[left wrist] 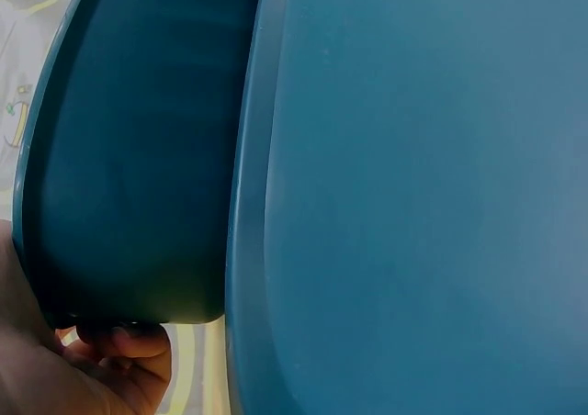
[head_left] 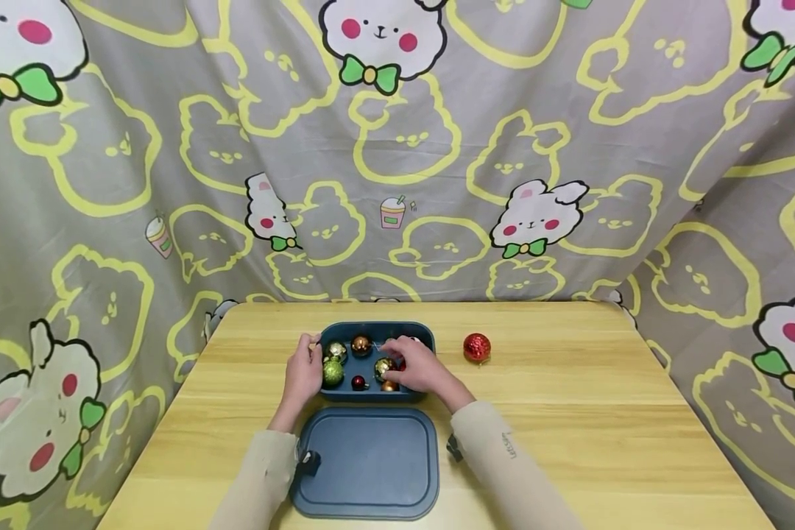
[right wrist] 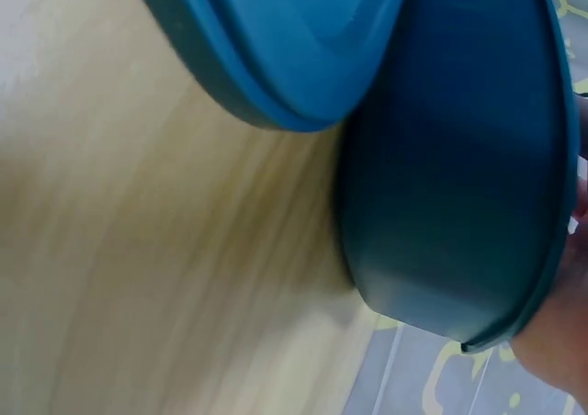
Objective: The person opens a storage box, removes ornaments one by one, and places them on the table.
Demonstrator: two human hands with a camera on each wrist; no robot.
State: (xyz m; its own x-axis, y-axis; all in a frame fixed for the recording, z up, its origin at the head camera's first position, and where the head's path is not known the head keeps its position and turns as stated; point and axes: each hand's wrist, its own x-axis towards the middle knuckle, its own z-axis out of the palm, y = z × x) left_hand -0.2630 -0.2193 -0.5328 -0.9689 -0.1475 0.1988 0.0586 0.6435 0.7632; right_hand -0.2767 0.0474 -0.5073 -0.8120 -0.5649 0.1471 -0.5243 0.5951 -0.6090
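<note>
A dark blue box (head_left: pixel 371 397) holds several shiny Christmas baubles. My left hand (head_left: pixel 303 372) grips its left end; in the left wrist view its curled fingers (left wrist: pixel 138 342) lie against the end wall. My right hand (head_left: pixel 417 364) reaches over the right half of the box, with thumb and fingers on either side of a green-gold bauble (head_left: pixel 383 367); whether they pinch it I cannot tell. Close by lie an orange bauble (head_left: pixel 389 386) and a partly hidden red one. Further left sit a glittery green bauble (head_left: pixel 333 372), a pale gold one (head_left: pixel 336 351), a copper one (head_left: pixel 361 346) and a small dark red one (head_left: pixel 358 383).
A flat blue lid (head_left: pixel 371 464) lies in front of the box, between my forearms. On the wooden table (head_left: pixel 570 442) to the right of the box rests a red glitter bauble (head_left: pixel 477 347). A patterned curtain (head_left: pixel 424 162) hangs behind and at both sides.
</note>
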